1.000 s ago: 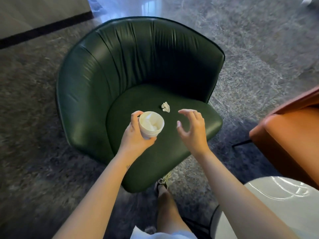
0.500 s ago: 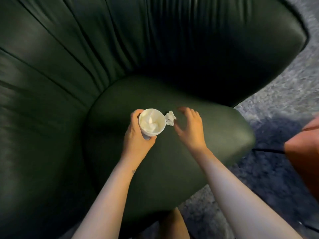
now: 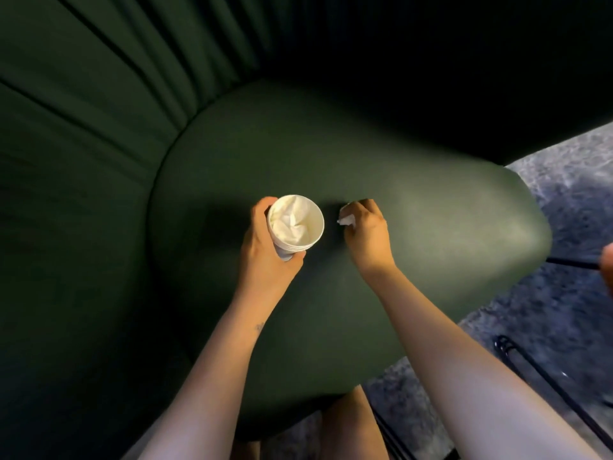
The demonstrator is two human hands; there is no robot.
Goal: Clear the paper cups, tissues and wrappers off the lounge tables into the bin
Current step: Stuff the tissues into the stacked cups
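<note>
My left hand (image 3: 262, 247) grips a stack of white paper cups (image 3: 294, 224), held upright over the green seat. Crumpled white tissue fills the top cup. Just to the right, my right hand (image 3: 366, 232) is closed on a small crumpled white tissue (image 3: 346, 218) at the seat cushion; only a bit of it shows between my fingers.
A dark green leather armchair (image 3: 431, 210) fills most of the view, its pleated back curving round the left and top. Grey carpet (image 3: 564, 310) lies to the right, with black metal furniture legs (image 3: 544, 370) and an orange chair edge (image 3: 608, 267). My knee is below the seat front.
I have leaned in closer over the chair. My right hand went from open and reaching to closed on the tissue that lay on the seat. The cups stayed in my left hand.
</note>
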